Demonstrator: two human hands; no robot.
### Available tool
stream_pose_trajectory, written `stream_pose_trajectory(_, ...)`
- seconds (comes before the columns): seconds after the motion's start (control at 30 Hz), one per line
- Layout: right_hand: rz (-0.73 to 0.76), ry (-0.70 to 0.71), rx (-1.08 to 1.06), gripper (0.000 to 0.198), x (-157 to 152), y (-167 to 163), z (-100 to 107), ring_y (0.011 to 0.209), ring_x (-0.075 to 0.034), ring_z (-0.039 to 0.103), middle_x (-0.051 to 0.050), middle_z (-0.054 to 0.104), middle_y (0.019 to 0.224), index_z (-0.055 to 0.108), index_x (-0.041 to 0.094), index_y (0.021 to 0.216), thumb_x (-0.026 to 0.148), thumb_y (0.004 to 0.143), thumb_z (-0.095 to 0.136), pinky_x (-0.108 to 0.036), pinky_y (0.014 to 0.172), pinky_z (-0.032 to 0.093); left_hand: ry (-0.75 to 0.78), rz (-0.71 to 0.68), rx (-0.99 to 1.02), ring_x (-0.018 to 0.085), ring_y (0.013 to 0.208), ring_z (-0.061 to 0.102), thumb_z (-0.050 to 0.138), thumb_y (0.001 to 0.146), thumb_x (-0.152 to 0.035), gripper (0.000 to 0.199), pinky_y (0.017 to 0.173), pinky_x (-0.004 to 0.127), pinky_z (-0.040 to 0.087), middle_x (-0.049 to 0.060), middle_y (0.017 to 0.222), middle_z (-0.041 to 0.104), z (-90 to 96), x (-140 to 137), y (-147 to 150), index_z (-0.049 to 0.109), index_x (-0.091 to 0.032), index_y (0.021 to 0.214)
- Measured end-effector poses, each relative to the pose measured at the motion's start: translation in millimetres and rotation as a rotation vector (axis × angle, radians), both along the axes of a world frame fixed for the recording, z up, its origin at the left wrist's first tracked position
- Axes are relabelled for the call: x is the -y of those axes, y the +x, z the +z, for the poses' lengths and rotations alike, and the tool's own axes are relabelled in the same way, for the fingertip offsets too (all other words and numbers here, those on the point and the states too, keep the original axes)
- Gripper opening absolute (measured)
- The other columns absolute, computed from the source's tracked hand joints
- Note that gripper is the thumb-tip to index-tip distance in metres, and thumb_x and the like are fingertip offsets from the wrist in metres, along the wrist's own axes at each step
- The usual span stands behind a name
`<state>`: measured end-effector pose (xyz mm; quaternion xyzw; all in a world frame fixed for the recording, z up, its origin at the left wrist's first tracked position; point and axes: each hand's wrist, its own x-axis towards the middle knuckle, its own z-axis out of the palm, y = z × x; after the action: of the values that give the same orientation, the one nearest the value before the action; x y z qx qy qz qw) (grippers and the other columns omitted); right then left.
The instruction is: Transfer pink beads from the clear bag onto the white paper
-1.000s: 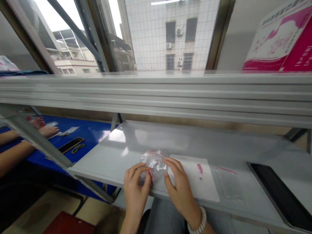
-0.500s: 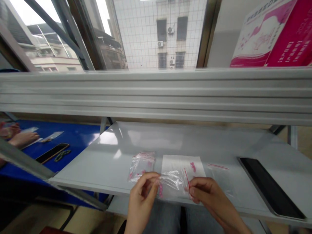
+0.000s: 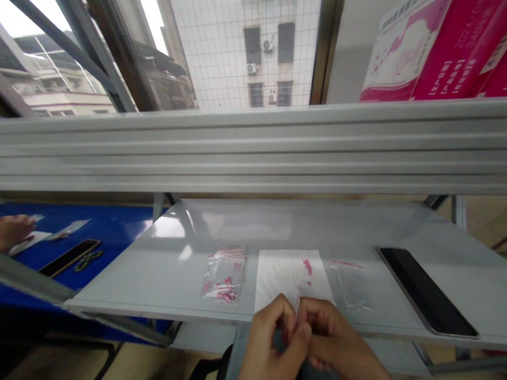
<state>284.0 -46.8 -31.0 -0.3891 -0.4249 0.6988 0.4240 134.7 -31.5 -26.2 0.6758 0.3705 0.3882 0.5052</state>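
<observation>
Close together at the table's front edge, my left hand (image 3: 275,338) and my right hand (image 3: 335,332) both pinch a clear zip bag (image 3: 298,306). Only a thin sliver of it shows between the fingers; the rest is hidden. Just behind them lies a white paper sheet (image 3: 275,272), its near edge partly covered by my hands. Small pink beads (image 3: 308,266) rest on its right half, with a single bead lower down. To the left is a stack of clear zip bags (image 3: 225,272) with pink beads inside. Right of the paper, another clear zip bag (image 3: 350,285) lies flat.
A dark tablet (image 3: 428,293) lies at the right of the grey table (image 3: 150,274). Behind runs a ribbed pale rail (image 3: 253,153), with pink boxes (image 3: 435,58) above it. On the blue table at left are another person's hand (image 3: 16,232) and a phone (image 3: 69,257).
My hands have come together, and the bag that was stretched between them is now mostly hidden by the fingers. The view has shifted slightly. The other person's hand at left has moved.
</observation>
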Motion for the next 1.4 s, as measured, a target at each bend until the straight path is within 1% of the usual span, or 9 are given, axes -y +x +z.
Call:
stream_pose_trajectory(0.23,-0.004,0.035,-0.058,0.042,0.5,2.1,-0.7,0.036,-0.007,0.044,0.002,0.057,0.052,0.051,0.019,0.071,0.056,0.078,0.069,-0.017,0.037,0.032,0.0,0.033,-0.092,0.013,0.061,0.052,0.039,0.099,-0.034,0.034,0.061,0.022,0.039,-0.002,0.063,0.053,2.5,1.8,1.5,0.048,-0.021,0.069)
stream_pose_trajectory(0.5,-0.508,0.312,0.608,0.027,0.9,-4.7,13.9,0.046,-0.01,0.039,0.005,0.038,0.048,0.042,0.021,0.053,0.031,0.072,0.058,-0.022,0.045,0.028,0.344,0.294,-0.22,0.011,0.052,0.047,0.046,0.091,-0.017,0.026,0.052,0.021,0.034,-0.005,0.057,0.046,1.5,-4.0,-2.7,0.046,-0.022,0.066)
stream_pose_trajectory(0.6,-0.469,0.305,0.59,0.023,2.0,-4.2,20.1,0.045,-0.01,0.037,0.004,0.037,0.047,0.041,0.021,0.051,0.03,0.069,0.053,-0.023,0.045,0.028,0.446,0.266,-0.127,0.016,0.068,0.06,0.064,0.081,-0.02,0.008,0.063,0.023,0.047,-0.002,0.074,0.06,5.0,-9.3,-9.3,0.057,-0.023,0.081)
stream_pose_trajectory(0.73,-0.373,0.272,0.549,0.019,2.9,-2.8,26.9,0.045,-0.01,0.035,0.005,0.035,0.047,0.038,0.022,0.051,0.03,0.065,0.049,-0.023,0.044,0.026,0.431,-0.001,-0.14,0.031,0.122,0.057,0.088,0.055,-0.016,0.095,0.105,0.042,0.047,0.009,0.135,0.058,5.6,-12.8,-12.0,0.044,-0.031,0.139)
stream_pose_trajectory(0.87,-0.367,0.274,0.602,0.017,2.2,-0.1,26.6,0.045,-0.01,0.034,0.004,0.034,0.046,0.036,0.022,0.051,0.03,0.062,0.046,-0.023,0.044,0.026,0.391,-0.015,-0.081,0.029,0.12,0.058,0.084,0.056,-0.005,0.083,0.103,0.041,0.048,0.005,0.128,0.062,3.5,-15.0,-9.2,0.054,-0.034,0.127)
stream_pose_trajectory(1.03,-0.391,0.342,0.687,0.026,4.2,6.5,17.2,0.043,-0.011,0.038,0.004,0.038,0.046,0.044,0.021,0.054,0.031,0.077,0.053,-0.022,0.042,0.029,0.264,0.008,0.022,0.022,0.097,0.065,0.079,0.059,-0.005,0.062,0.084,0.029,0.051,0.0,0.104,0.068,5.0,-18.7,-6.6,0.062,-0.031,0.112)
stream_pose_trajectory(1.17,-0.486,0.655,0.703,0.015,9.6,18.3,22.4,0.063,-0.017,0.059,-0.003,0.064,0.072,0.065,0.022,0.084,0.029,0.092,0.055,-0.025,0.057,0.048,0.001,-0.103,0.18,0.02,0.093,0.061,0.08,0.068,-0.022,0.046,0.082,0.028,0.048,0.002,0.099,0.066,4.3,-26.1,-6.3,0.065,-0.026,0.112)
stream_pose_trajectory(1.27,-0.303,0.937,0.733,0.02,10.2,27.5,32.7,0.103,-0.023,0.06,-0.005,0.068,0.111,0.066,0.029,0.112,0.023,0.093,0.06,-0.034,0.091,0.05,-0.242,-0.288,0.317,0.015,0.081,0.056,0.082,0.071,-0.045,0.043,0.073,0.024,0.045,0.002,0.089,0.061,5.4,-30.4,-3.1,0.067,-0.02,0.104)
stream_pose_trajectory(1.4,-0.128,1.009,0.763,0.014,4.7,32.8,34.1,0.095,-0.02,0.06,0.0,0.07,0.092,0.065,0.027,0.093,0.02,0.099,0.054,-0.039,0.1,0.042,-0.498,-0.406,0.413,0.008,0.057,0.039,0.084,0.063,-0.059,0.054,0.051,0.018,0.033,-0.003,0.072,0.049,6.3,-30.1,5.1,0.067,-0.019,0.096)
